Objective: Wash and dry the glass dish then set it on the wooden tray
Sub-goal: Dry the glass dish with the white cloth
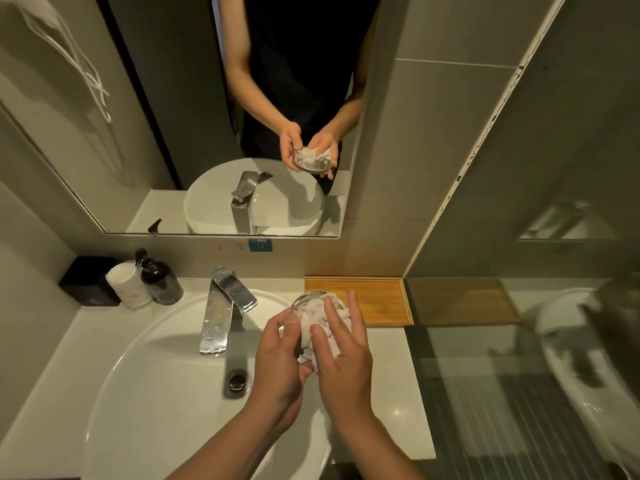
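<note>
Over the right side of the white basin (145, 368), at about five o'clock from the tap, both hands work together. The left hand (280, 355) cups the glass dish (306, 299) from below and the side, thumb hooked over its near rim, so the dish is tilted up towards the person. The right hand (341, 351) lies with fingers stretched and a little apart, pressing a crumpled white cloth (322, 327) into the bowl of the dish; this looks like the drying step. The risk, as I judge it, is a slip: wet glass held only by one cupped hand, with a cloth being rubbed against it, could twist free and strike the hard basin or the counter edge. Leftover moisture could also end up on the wood if drying is cut short. Just beyond the hands, at one o'clock, the wooden tray (381, 299) lies bare on the pale counter (388, 348) against the wall, close enough for a short carry. The chrome tap (221, 306) stands at eleven o'clock, no water visibly running, and the drain (238, 381) sits below it. Farther left, at ten o'clock, a dark pump bottle (160, 282), a white roll (126, 285) and a black box (88, 282) cluster in the corner. Above, a mirror (104, 150) shows the same grip; a glass partition (519, 375) closes the right side.
</note>
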`<state>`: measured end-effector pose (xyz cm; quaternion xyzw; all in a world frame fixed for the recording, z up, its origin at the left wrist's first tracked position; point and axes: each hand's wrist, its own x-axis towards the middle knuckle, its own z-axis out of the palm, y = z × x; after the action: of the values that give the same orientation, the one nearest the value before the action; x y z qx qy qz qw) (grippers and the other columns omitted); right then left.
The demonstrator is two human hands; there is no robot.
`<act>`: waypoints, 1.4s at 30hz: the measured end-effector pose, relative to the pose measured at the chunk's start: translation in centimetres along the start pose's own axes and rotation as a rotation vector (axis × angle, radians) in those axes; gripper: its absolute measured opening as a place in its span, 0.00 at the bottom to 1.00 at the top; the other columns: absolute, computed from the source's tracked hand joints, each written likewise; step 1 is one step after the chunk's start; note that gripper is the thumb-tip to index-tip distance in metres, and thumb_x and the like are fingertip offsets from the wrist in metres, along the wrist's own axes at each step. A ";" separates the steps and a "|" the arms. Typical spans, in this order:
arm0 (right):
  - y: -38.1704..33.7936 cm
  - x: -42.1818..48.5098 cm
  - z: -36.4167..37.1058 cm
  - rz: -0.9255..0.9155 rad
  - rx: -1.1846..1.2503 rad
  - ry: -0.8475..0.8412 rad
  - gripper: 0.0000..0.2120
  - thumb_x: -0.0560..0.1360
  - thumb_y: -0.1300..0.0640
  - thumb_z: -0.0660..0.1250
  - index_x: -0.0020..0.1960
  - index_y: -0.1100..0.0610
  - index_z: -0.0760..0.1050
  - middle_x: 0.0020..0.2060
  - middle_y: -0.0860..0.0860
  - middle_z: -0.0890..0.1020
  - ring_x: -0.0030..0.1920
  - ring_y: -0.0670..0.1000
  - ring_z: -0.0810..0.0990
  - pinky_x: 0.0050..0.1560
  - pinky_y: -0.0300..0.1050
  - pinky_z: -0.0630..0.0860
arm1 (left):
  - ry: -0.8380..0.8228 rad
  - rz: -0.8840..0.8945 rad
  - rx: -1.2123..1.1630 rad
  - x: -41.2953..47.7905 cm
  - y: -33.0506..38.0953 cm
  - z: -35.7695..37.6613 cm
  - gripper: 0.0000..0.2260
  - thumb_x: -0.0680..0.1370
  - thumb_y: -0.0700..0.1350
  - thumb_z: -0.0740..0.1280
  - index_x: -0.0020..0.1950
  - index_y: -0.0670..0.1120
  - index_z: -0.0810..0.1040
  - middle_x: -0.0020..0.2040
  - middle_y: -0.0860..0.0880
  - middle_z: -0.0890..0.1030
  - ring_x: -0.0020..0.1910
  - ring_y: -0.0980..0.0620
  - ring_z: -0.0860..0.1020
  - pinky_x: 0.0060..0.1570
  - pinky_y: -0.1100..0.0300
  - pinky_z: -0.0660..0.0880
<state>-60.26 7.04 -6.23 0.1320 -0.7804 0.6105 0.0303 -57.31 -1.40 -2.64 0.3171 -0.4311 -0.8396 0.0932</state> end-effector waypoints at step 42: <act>-1.4 2.7 -0.6 0.000 0.038 -0.155 0.23 0.81 0.54 0.68 0.73 0.39 0.70 0.80 0.39 0.59 0.78 0.41 0.63 0.64 0.25 0.70 | 0.041 0.064 -0.036 1.4 2.2 1.9 0.18 0.85 0.51 0.57 0.59 0.41 0.82 0.54 0.39 0.87 0.55 0.42 0.85 0.56 0.48 0.79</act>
<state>-62.60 6.88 -4.21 0.1795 -0.7685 0.6132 -0.0325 -59.81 -2.10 -0.77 0.3184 -0.4241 -0.8371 0.1345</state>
